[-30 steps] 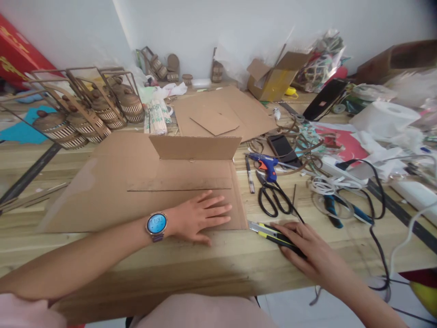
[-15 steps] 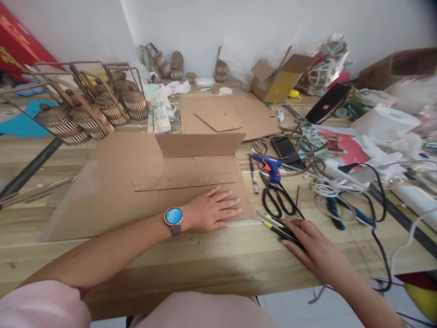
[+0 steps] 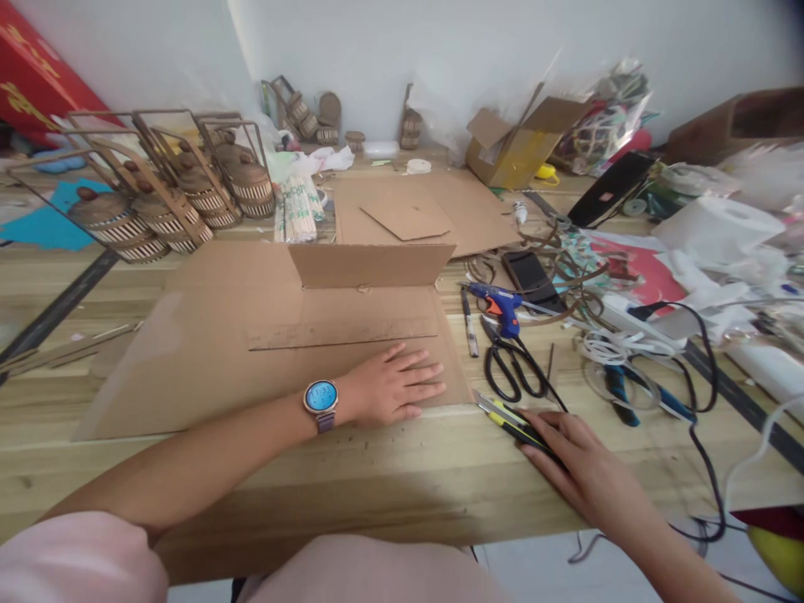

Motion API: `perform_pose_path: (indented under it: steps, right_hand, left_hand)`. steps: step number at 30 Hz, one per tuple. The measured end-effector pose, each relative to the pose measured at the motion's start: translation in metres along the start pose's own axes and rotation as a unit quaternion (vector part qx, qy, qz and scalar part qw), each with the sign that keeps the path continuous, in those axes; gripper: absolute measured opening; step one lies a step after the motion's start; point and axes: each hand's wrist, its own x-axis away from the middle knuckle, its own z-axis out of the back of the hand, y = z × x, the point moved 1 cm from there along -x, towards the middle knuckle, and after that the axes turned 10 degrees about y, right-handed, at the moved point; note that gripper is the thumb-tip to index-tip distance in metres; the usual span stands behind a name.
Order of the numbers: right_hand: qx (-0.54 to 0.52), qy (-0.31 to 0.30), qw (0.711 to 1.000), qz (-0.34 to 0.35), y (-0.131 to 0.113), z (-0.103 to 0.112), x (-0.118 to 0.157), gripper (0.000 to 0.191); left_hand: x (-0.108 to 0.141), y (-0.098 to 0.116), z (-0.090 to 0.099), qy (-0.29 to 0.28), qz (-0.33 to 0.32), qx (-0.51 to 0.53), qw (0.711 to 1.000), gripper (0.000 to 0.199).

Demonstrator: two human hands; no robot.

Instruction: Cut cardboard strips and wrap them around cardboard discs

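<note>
My left hand (image 3: pixel 393 387) lies flat with fingers spread on the near right part of a large cardboard sheet (image 3: pixel 219 335); a watch is on that wrist. In my right hand (image 3: pixel 569 456) is a yellow and black utility knife (image 3: pixel 512 420), its tip at the sheet's near right corner. A straight dark line runs across the cardboard just beyond my left hand. At the sheet's far edge a cardboard flap (image 3: pixel 373 265) stands up. Black-handled scissors (image 3: pixel 512 368) lie just past the knife.
Right of the sheet lie a pen (image 3: pixel 470 322), a blue glue gun (image 3: pixel 499 306), a phone (image 3: pixel 533 280), pliers (image 3: pixel 621 394) and cables. Small woven baskets (image 3: pixel 119 222) stand at the far left. Behind are more cardboard (image 3: pixel 477 209) and an open box (image 3: pixel 518 155).
The view has shifted very slightly. Both hands keep nearly the same places, and the knife is still in my right hand.
</note>
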Motion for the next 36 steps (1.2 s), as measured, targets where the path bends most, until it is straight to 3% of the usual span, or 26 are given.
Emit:
perform_pose_path:
  steps: [6,13,19,23,36]
  right_hand:
    - [0.015,0.044,0.999,0.003,-0.016,-0.003,0.007,0.046]
    - [0.027,0.077,0.996,-0.043,-0.02,-0.01,0.008,0.045]
    - [0.028,0.075,0.996,-0.042,-0.016,-0.009,0.003,0.046]
    - [0.026,0.079,0.996,-0.026,-0.017,-0.009,0.003,0.045]
    - [0.056,0.091,0.994,-0.028,-0.024,-0.012,0.012,0.045]
  left_hand:
    - [0.0,0.001,0.0,0.0,0.002,-0.003,1.0,0.05]
    - [-0.012,0.002,0.002,-0.005,0.032,-0.004,0.999,0.052]
    - [0.021,-0.022,0.026,-0.029,0.053,0.004,0.998,0.057]
    - [0.041,-0.031,0.025,-0.052,0.07,-0.019,0.996,0.058]
    - [0.038,-0.029,0.021,-0.025,0.069,-0.02,0.997,0.053]
